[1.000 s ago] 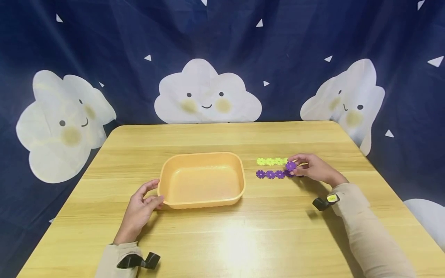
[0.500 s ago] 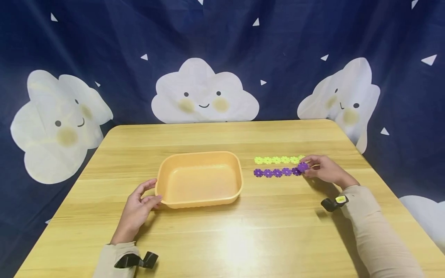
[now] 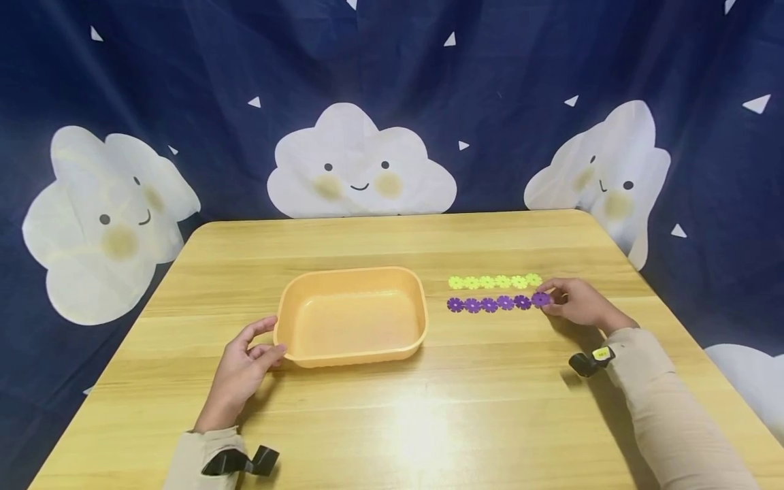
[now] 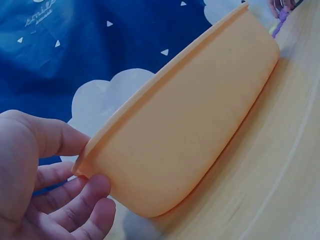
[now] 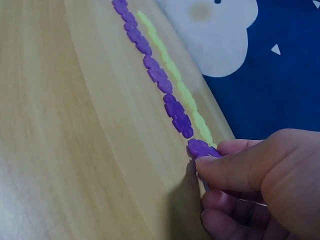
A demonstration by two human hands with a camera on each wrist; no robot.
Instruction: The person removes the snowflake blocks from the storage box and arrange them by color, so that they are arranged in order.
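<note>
My left hand point(image 3: 239, 371) grips the left end of a shallow orange plastic basin point(image 3: 352, 357), fingers and thumb at its rim; the left wrist view shows the basin's outer wall point(image 4: 185, 110) slanting away from the fingers. Between the thumb and fingers of my right hand point(image 3: 578, 301) is a purple flower-shaped snowflake disc point(image 5: 201, 148), low over the table at the right end of a row of purple discs point(image 3: 488, 305). In the right wrist view a small gap shows between it and the neighbouring disc point(image 5: 177, 117).
Just behind the purple row runs a parallel row of yellow-green snowflake discs point(image 3: 486, 282). Both rows lie right of the basin on the wooden table point(image 3: 367, 422). A dark blue curtain point(image 3: 502, 61) with smiling clouds hangs beyond the far edge.
My right hand has moved right along the purple row and lowered the purple disc to its right end, uncovering both rows. My left hand has stayed at the basin.
</note>
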